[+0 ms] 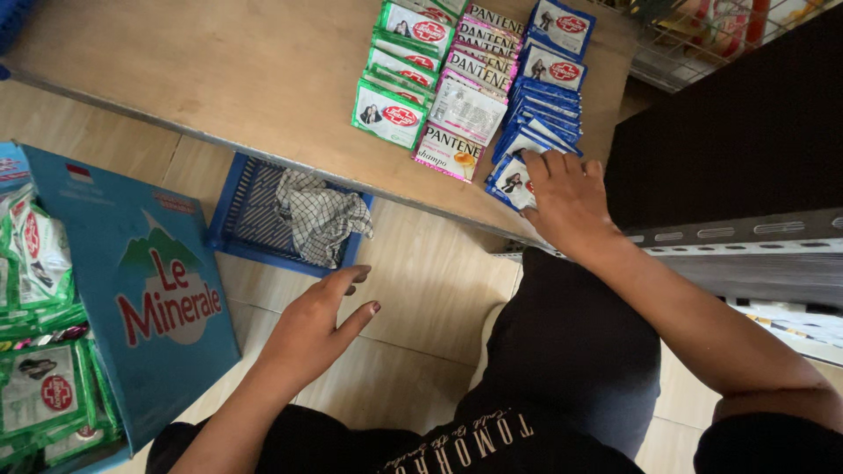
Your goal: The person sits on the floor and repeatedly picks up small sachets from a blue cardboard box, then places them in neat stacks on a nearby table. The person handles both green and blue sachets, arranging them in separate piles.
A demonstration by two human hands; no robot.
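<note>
A row of blue sachets (pixel 537 114) lies overlapped on a wooden desk (pixel 228 79), running from the far edge toward the near one. The person's right hand (pixel 566 204) rests on the nearest end of that row, palm down. Its fingers (pixel 537 167) are spread flat and slightly curled, pressing the top of the closest sachet rather than gripping it; nothing is closed inside the hand. The sachet sits directly beneath the fingertips, touching them, just beside the desk's near edge.

Judging from this, sliding or squaring the row would go best with light, even downward pressure, so that the overlapped packets move together and none slips off the edge.

Just left of the blue row lies a row of pink-and-white sachets (pixel 465 110), and beside that a row of green sachets (pixel 399 70), all touching or nearly so.

The left hand (pixel 316 329) hovers well apart from the desk, over the tiled floor, open and relaxed, holding nothing. Near it, below the desk, is a blue plastic basket (pixel 241 215) containing a checked cloth (pixel 320 215). Further left stands a blue cardboard box (pixel 149 290) with more green sachets (pixel 39 386) beside it.
</note>
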